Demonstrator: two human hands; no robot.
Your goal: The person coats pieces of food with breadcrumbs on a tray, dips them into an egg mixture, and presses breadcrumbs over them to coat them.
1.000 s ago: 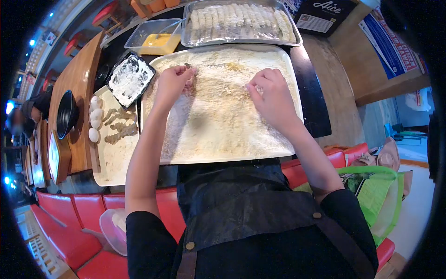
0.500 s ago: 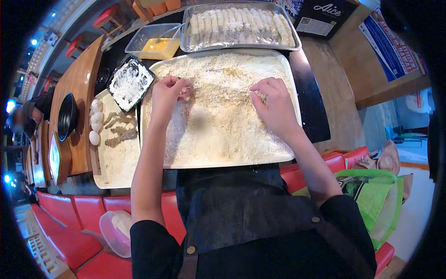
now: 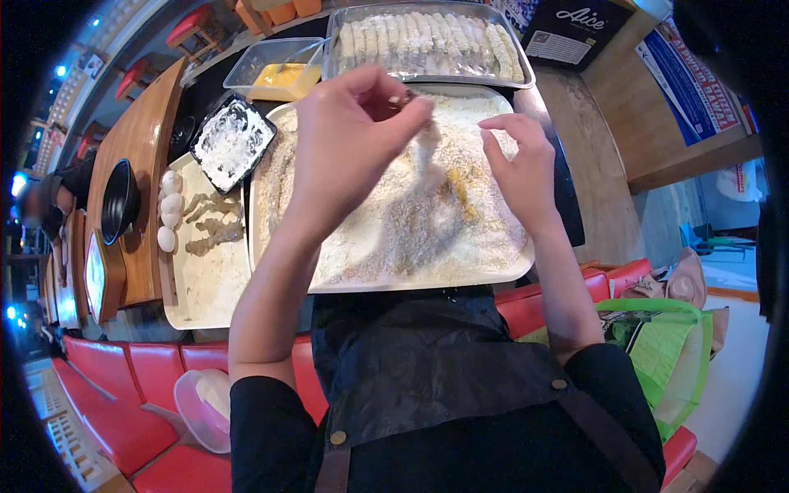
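My left hand (image 3: 349,140) is raised over the large tray of breadcrumbs (image 3: 362,283), thumb and fingers pinched together. From that pinch hangs a crumb-coated shrimp (image 3: 425,152), its dark end at my fingertips. My right hand (image 3: 526,168) hovers above the tray's right side, thumb and fingers apart, holding nothing. A yellow, eggy streak (image 3: 462,195) lies on the crumbs between my hands. Raw shrimp (image 3: 215,234) rest on a smaller cream tray (image 3: 205,296) at the left.
Behind are a metal tray (image 3: 530,80) of rows of coated pieces and a plastic tub (image 3: 238,74) of beaten egg. A black dish of white flour (image 3: 230,148) overlaps the trays at left, near several eggs (image 3: 168,240). A green bag (image 3: 657,353) sits at right.
My left hand has lifted and moved right, now with a coated shrimp dangling from it. My right hand has shifted right and its fingers have parted. A yellow streak now shows on the nearer crumbs.
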